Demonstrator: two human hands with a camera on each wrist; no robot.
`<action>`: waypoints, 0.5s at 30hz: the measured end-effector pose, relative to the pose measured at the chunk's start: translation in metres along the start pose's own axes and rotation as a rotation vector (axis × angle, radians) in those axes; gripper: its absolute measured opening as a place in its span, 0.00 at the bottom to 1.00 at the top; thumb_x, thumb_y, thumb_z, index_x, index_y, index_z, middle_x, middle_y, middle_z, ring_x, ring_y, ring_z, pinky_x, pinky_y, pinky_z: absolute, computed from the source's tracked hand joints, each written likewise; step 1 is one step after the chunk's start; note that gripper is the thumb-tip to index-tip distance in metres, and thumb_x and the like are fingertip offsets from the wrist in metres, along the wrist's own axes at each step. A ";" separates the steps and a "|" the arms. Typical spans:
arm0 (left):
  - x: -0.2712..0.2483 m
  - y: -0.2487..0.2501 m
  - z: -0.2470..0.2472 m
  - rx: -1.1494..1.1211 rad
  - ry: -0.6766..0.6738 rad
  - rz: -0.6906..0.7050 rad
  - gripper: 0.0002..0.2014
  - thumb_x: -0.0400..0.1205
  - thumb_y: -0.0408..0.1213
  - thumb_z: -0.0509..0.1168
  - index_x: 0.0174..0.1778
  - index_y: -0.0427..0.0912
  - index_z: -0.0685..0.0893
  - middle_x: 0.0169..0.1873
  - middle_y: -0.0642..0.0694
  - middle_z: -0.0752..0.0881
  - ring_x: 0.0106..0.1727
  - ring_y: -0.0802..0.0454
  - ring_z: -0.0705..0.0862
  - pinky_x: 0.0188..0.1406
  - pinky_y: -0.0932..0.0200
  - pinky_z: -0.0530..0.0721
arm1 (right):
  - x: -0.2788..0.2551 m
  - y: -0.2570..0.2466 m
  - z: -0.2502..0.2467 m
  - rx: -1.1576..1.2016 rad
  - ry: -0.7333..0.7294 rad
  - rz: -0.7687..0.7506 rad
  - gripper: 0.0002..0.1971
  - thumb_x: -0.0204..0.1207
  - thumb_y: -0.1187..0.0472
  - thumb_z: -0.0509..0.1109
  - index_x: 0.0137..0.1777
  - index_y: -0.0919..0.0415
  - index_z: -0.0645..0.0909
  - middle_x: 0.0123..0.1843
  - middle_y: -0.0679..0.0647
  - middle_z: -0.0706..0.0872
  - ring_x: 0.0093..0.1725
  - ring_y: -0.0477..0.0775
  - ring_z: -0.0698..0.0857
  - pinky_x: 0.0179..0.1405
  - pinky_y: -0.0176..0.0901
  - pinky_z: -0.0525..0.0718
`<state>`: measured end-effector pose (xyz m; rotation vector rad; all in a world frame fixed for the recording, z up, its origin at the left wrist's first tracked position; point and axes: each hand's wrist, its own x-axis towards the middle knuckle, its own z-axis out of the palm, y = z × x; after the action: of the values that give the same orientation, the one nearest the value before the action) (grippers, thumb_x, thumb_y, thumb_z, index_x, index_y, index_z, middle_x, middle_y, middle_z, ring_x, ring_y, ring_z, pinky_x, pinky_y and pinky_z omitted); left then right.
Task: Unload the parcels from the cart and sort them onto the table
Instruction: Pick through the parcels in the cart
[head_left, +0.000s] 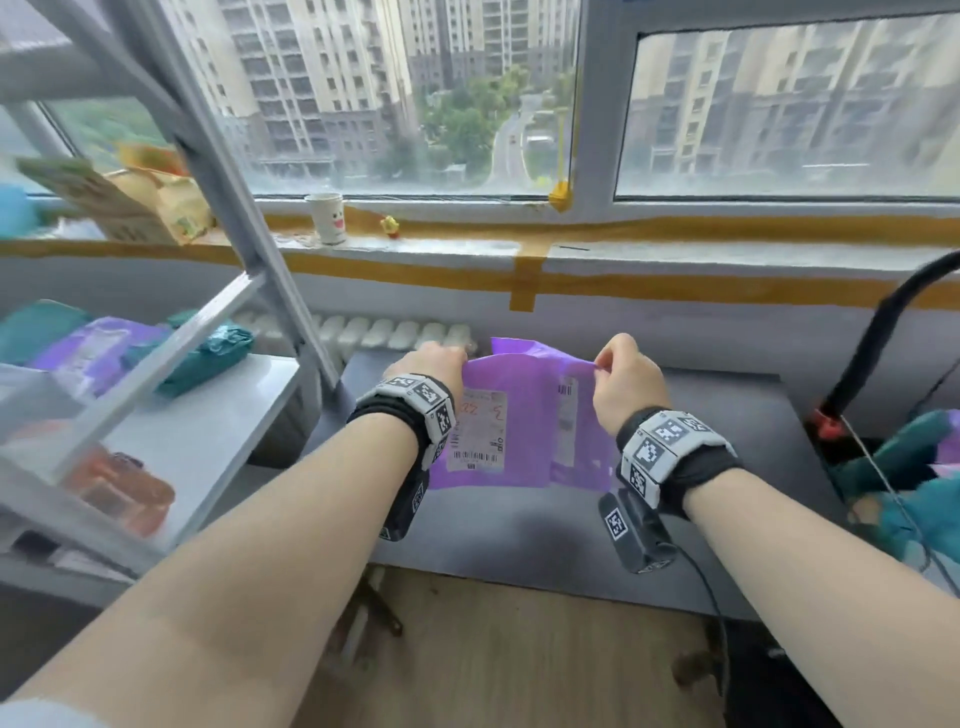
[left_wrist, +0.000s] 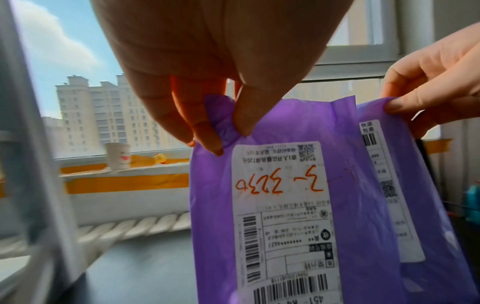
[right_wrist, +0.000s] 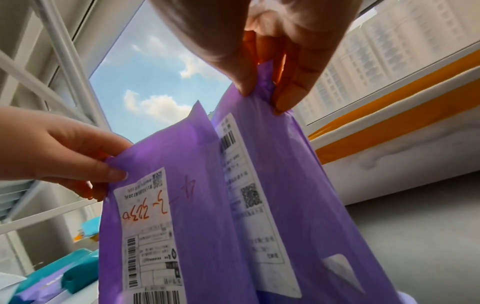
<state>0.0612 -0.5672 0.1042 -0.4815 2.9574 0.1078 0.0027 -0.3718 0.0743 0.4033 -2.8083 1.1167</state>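
Observation:
I hold two purple plastic mailer parcels upright over the dark grey table (head_left: 519, 530). My left hand (head_left: 441, 358) (left_wrist: 226, 133) pinches the top edge of the front parcel (head_left: 498, 384) (left_wrist: 213, 205) (right_wrist: 202, 205), which bears a white label with orange handwriting. Beside it, my right hand (head_left: 618, 364) (right_wrist: 262, 98) pinches the top corner of the second parcel (head_left: 576, 415) (left_wrist: 428, 205) (right_wrist: 311, 185), which partly sits behind the first. Their lower edges hang just above the tabletop or touch it; I cannot tell which.
A grey metal shelf rack (head_left: 218, 415) at the left carries teal parcels (head_left: 202, 353) and a purple parcel (head_left: 93, 348). At the right stands a black-handled cart (head_left: 883, 332) holding teal parcels (head_left: 909, 467). A paper cup (head_left: 326, 218) sits on the taped windowsill.

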 end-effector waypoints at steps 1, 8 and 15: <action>0.004 -0.021 0.000 0.010 -0.015 -0.032 0.17 0.80 0.31 0.57 0.65 0.44 0.76 0.60 0.38 0.77 0.61 0.37 0.81 0.60 0.44 0.80 | 0.006 -0.013 0.016 0.008 -0.022 -0.012 0.04 0.80 0.67 0.59 0.51 0.65 0.74 0.48 0.64 0.83 0.53 0.66 0.79 0.45 0.47 0.73; 0.037 -0.123 0.013 0.009 -0.063 -0.197 0.19 0.81 0.31 0.55 0.67 0.45 0.75 0.61 0.38 0.74 0.64 0.35 0.78 0.63 0.42 0.78 | 0.052 -0.073 0.101 -0.023 -0.179 -0.076 0.05 0.79 0.66 0.57 0.51 0.61 0.73 0.48 0.63 0.83 0.48 0.65 0.79 0.42 0.44 0.71; 0.092 -0.154 0.015 0.031 -0.098 -0.291 0.19 0.81 0.33 0.56 0.68 0.46 0.75 0.62 0.36 0.73 0.66 0.35 0.75 0.64 0.41 0.78 | 0.120 -0.075 0.136 -0.057 -0.234 -0.058 0.08 0.81 0.65 0.56 0.55 0.61 0.75 0.48 0.61 0.76 0.42 0.60 0.73 0.45 0.42 0.69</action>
<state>0.0259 -0.7405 0.0678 -0.8673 2.7547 0.0515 -0.0898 -0.5427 0.0463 0.6448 -2.9970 1.0370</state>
